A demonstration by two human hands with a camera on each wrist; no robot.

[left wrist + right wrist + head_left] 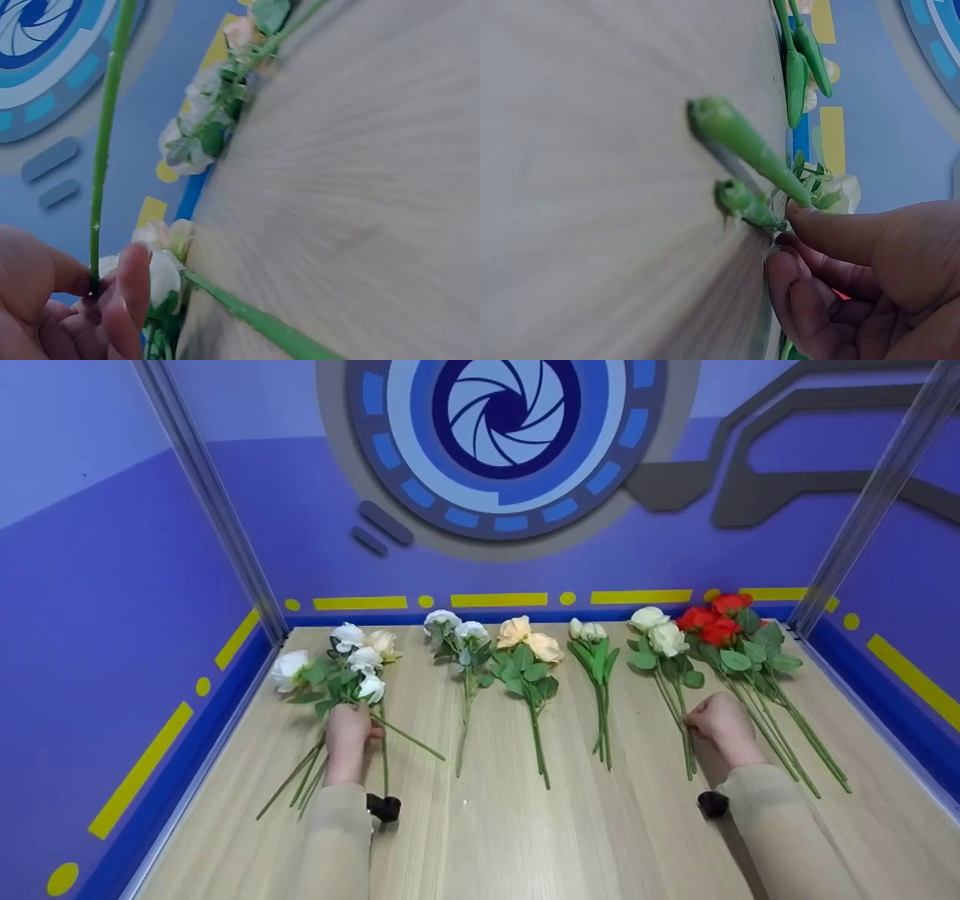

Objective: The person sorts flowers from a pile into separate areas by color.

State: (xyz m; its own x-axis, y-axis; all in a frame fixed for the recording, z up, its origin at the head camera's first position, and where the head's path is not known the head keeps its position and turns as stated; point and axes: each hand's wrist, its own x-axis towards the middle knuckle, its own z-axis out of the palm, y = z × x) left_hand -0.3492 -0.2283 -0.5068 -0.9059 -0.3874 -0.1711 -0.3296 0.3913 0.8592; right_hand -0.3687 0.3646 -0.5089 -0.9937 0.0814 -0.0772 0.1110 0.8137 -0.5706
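Observation:
At the left of the table lies a loose bunch of white and cream artificial flowers (365, 660), their stems crossing. My left hand (350, 731) pinches a green flower stem (106, 150) between thumb and finger, which the left wrist view shows close up. Toward the right, my right hand (724, 724) is at two creamy white roses (667, 638). Its thumb and fingertips pinch a green rose stem (754, 150) low down, with another cut stem end (739, 201) beside it. The rose heads are mostly hidden behind the hand in the right wrist view.
Between the hands lie pale blue-white flowers (472, 632), peach roses (544, 647) and white tulips (592, 631). Red roses (718, 631) lie right of the right hand. Blue-purple panels (300, 532) wall in the wooden table (510, 840) at the back and sides.

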